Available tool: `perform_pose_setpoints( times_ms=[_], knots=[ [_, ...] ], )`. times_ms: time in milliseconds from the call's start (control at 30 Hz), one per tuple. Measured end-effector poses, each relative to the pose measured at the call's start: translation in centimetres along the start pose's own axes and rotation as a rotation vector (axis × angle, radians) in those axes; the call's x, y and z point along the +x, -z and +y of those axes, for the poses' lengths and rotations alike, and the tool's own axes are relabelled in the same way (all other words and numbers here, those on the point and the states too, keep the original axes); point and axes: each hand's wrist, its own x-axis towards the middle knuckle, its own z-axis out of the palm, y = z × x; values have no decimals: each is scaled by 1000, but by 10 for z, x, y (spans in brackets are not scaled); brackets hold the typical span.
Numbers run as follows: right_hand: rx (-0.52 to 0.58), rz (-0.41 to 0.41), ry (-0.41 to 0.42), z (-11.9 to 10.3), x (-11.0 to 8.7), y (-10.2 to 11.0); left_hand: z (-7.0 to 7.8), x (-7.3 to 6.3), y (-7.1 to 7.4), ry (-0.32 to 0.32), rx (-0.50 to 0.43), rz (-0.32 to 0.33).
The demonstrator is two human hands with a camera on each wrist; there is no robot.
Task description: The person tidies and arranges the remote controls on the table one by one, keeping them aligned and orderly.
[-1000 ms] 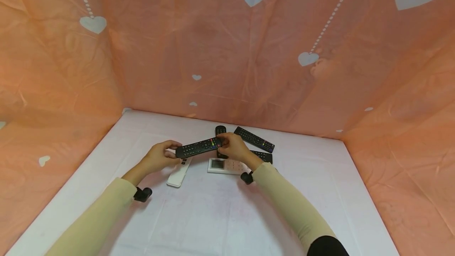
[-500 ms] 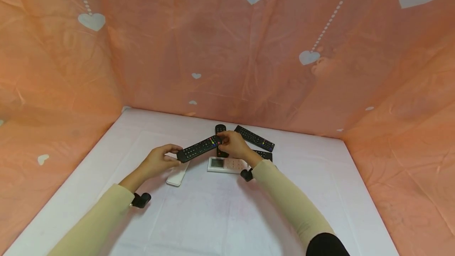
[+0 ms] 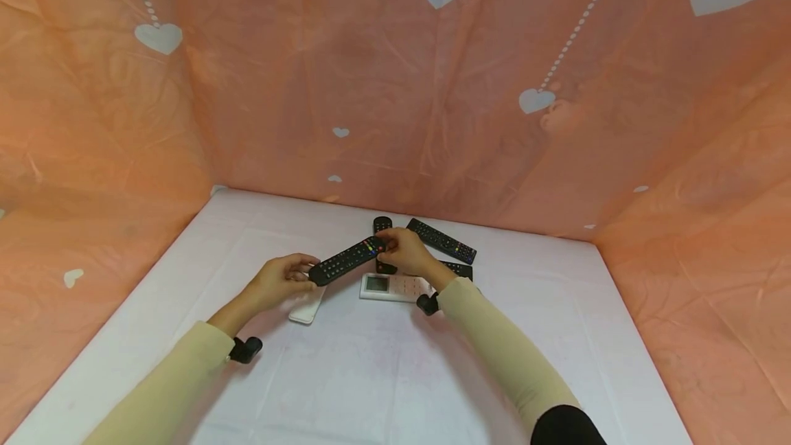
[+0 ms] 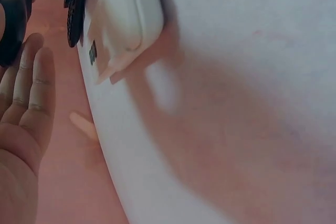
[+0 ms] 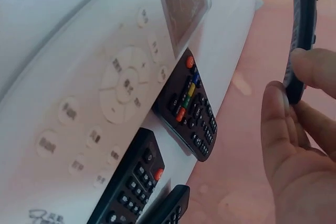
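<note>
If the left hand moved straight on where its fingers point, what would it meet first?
The left hand would probably meet the black remote control pinched by the right hand; whether it touches it now is unclear.

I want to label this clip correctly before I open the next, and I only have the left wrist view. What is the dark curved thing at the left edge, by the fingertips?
Observer: A black remote; the head view shows its face, covered in rows of buttons.
Operator: I only get its edge. Any colour on that face?
Observer: Yes, a few coloured buttons, near the end that the right hand pinches.
Operator: And is there a screen on anything lying around?
Observer: Yes, the white controller just below the right hand in the head view has a rectangular screen.
</note>
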Motion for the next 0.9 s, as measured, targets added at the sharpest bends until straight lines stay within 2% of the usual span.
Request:
perform_pose_setpoints(
  times_ms=[233,400,567,700,900],
  knots=[
    [-2,-31,-50,-4,2,0,-1,-6,-6,20,-14,-4],
    [20,-58,-75,-4,4,0,-2,-11,-11,-4,10,4],
    [42,-99,-74,-3,10,-4,-1,-18,-15,-21,30,20],
    [54,-134,-76,-3,15,-8,-1,-24,-19,-24,70,56],
    [31,-189,-58,-6,21,-12,1,-32,-24,-19,106,85]
  ],
)
